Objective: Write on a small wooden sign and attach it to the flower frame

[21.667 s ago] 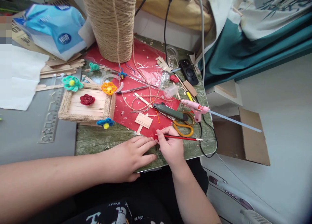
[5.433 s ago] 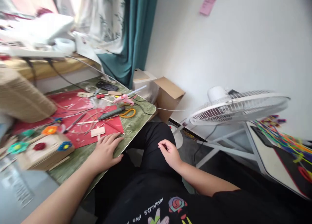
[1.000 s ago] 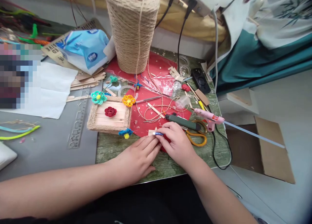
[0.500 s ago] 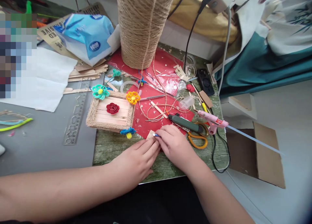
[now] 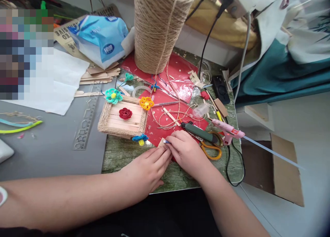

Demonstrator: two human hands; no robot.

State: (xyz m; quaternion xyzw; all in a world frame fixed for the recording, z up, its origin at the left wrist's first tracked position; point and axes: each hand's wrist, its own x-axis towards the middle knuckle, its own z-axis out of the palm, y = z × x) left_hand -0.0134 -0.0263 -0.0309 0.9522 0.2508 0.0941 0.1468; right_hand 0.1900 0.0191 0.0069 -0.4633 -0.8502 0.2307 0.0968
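We observe the right grip point(image 5: 187, 149) closed in a pinch on a small blue-and-white object point(image 5: 166, 141), held at a wooden piece point(image 5: 161, 143) near the front edge of the surface point(image 5: 117, 161). The left grip point(image 5: 146, 170) lies palm down against that piece; its underside is hidden, so we cannot tell whether it has hold of anything. To the left, we note the rope-edged frame point(image 5: 121, 129), containing a red rose point(image 5: 125, 113) (looped flowers point(image 5: 146, 103) occupy three corners). A clear cup point(image 5: 201, 110) lies tipped near the glue gun point(image 5: 227, 128). Beside the surface, a cardboard box point(image 5: 285, 168) stands open.
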